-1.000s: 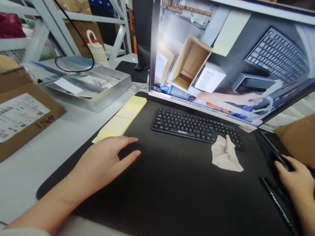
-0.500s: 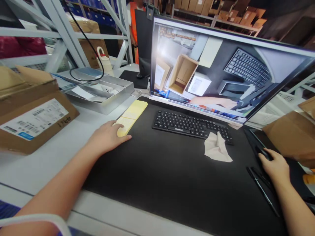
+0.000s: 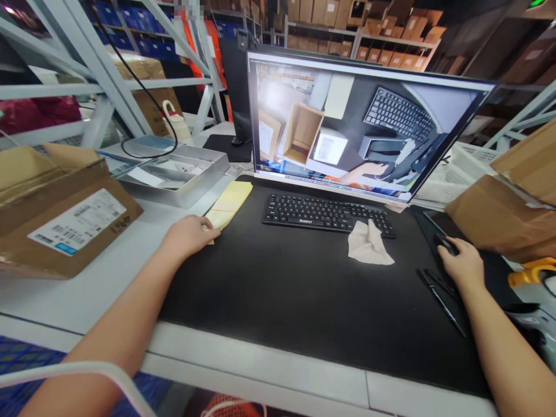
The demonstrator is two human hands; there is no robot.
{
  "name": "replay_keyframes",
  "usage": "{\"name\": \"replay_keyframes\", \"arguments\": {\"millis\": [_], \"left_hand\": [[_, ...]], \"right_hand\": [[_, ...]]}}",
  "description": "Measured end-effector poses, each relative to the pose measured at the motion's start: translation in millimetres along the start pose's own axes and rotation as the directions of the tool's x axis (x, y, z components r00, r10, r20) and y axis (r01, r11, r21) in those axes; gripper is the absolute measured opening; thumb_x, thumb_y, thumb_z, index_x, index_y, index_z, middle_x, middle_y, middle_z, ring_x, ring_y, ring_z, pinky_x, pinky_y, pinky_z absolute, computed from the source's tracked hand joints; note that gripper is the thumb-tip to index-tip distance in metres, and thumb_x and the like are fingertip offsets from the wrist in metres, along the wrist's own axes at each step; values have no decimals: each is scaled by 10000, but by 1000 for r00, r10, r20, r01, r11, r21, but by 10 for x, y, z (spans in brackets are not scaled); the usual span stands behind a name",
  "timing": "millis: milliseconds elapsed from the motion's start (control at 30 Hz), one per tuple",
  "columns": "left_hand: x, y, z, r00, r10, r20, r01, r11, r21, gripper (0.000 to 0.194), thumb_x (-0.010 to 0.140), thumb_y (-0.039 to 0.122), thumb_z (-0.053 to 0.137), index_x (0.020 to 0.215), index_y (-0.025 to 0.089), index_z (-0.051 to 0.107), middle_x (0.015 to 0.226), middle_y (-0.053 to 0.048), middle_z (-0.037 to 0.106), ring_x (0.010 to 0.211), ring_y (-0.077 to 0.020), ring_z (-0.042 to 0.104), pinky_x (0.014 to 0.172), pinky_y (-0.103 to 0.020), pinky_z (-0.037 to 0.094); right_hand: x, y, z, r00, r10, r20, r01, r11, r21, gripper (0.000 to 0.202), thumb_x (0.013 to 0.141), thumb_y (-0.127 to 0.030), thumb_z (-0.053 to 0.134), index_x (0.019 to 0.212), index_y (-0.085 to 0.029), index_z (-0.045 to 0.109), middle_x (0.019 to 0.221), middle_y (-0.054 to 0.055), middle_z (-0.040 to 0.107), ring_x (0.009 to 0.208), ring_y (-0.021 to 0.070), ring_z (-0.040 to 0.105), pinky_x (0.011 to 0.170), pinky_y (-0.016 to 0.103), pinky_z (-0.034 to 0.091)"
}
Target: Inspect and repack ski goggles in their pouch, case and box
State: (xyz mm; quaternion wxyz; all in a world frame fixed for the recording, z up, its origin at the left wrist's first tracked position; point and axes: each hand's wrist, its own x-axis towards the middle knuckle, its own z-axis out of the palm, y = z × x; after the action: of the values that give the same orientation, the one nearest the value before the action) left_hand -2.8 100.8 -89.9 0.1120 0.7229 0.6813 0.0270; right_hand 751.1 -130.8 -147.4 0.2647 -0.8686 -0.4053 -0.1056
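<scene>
Reaching with the left hand to the near end of the yellow paper stack, in the head view, with fingers curled and drawn narrow toward the thumb. Cannot tell about any sheet caught between the tips, given so much hidden behind the knuckles. To handle the paper well, probably best to slip the thumb just beneath the near edge, press lightly and lift slowly, so as not to crease the corner or drag lower sheets along. Also wise to rest the right hand quietly meanwhile, with fingers closed around the mouse to the right of the keyboard, to avoid a stray click. Should find the stack at the left edge of the black mat, between the gray tray and the keyboard, well apart from the white cloth. Looks long and narrow, pale yellow, plain toward the far end, crossed by a thin darker line partway down, and slightly curved up near the fingers. Cannot make out any print.
</scene>
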Motion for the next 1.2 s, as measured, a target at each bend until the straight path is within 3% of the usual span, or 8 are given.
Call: {"name": "replay_keyframes", "arguments": {"millis": [300,533,733,900,1033,1100,1200], "left_hand": [[-2,-46,-42,1000,-16,12,15,1000,6,728,879,757,493,1055,198,924,1112,-224,880,1092,-447,815,863,-464,584],[-143,-22,-136,983,158,-94,-152,986,67,738,1046,677,383,1022,170,918,903,-89,863,891,-300,803,752,-381,521],[-151,-23,-137,979,147,-144,-142,989,40,800,957,902,460,878,236,896,768,-32,832,832,-293,813,696,-368,497],[-138,-40,-127,980,166,-107,-159,984,79,799,990,829,427,1066,199,914,903,-52,875,960,-335,845,772,-394,549],[-48,10,-114,1000,14,15,-16,997,81,749,1004,658,415,1213,131,905,1131,-191,895,1124,-423,832,863,-442,589],[6,16,-86,998,-51,37,48,996,72,757,979,641,423,1265,122,894,1195,-236,882,1182,-452,815,909,-460,597],[54,-14,-40,998,-52,29,50,997,54,793,964,669,416,1305,127,884,1257,-246,869,1224,-477,798,958,-473,599]], "right_hand": [[-9,10,15,999,1,41,-1,1000,2,493,901,-500,609,1231,-196,812,1426,187,740,1397,353,635,1270,472,450],[-2,26,36,999,-31,44,31,1000,1,457,952,-432,622,1277,-162,796,1480,228,700,1468,361,589,1305,484,419],[-27,-40,-15,995,-25,92,27,999,-22,521,970,-456,570,1315,-125,776,1532,258,677,1485,362,579,1308,446,397],[-51,-90,-60,994,2,107,2,999,-40,543,937,-433,580,1339,-128,781,1547,245,690,1461,366,608,1300,447,415],[-49,-77,-42,997,21,81,-19,1000,-23,561,910,-448,613,1366,-177,794,1556,194,697,1494,366,610,1317,471,426],[-48,-66,-28,997,26,69,-25,1000,-14,559,907,-459,628,1374,-208,805,1565,170,697,1497,368,617,1323,490,434],[-52,-61,-19,997,13,74,-12,1000,-12,543,910,-470,625,1352,-226,826,1576,157,698,1503,372,624,1331,501,436]]}}
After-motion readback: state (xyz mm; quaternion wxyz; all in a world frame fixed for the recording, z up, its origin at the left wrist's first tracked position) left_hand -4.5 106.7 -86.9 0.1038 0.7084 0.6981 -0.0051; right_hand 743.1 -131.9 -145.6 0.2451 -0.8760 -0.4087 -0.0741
